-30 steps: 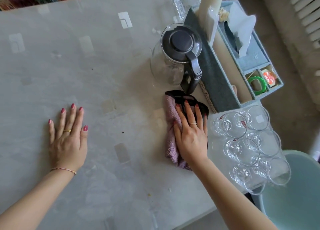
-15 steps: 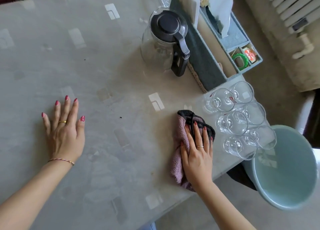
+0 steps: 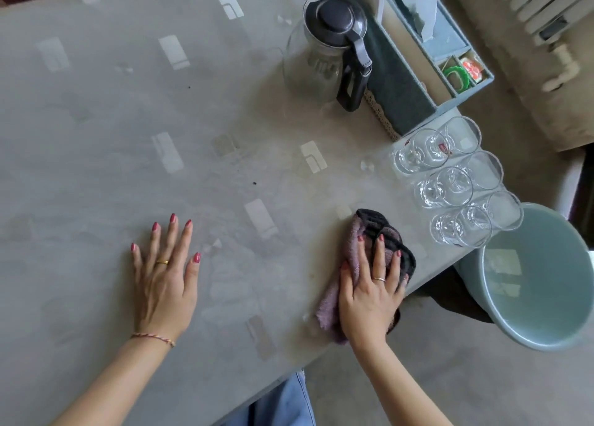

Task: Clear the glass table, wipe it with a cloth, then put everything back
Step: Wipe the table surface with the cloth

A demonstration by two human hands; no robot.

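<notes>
**Cloth drawn back to the near right edge; wiping under way**

Since the earlier frames, the right hand (image 3: 369,294) is bringing the cloth (image 3: 360,249) away from the kettle (image 3: 324,46) and toward the person, and it is now working beside the near right edge of the glass table (image 3: 128,120). The left hand (image 3: 162,277) is keeping much the same flat, bracing pose on the glass.

Right hand: fingers are lying straight and slightly spread, pressing down on the cloth, not curling round it. Left hand: fingers are extended and splayed, holding nothing.

The cloth is lying bunched under the right palm, its long axis running from the wrist toward the far right, with the dark hem poking out beyond the fingertips toward the glasses (image 3: 450,184). The glasses are standing just beyond that hem, near but apart from it.

Judgement: unwiped glass, including a dark speck (image 3: 255,183), is lying to the left and ahead of the cloth, between the two hands. The right hand is the one nearer and already loaded, so the next stroke would likely be sweeping leftward. A stroke straight ahead is risking a knock to the glasses.
</notes>
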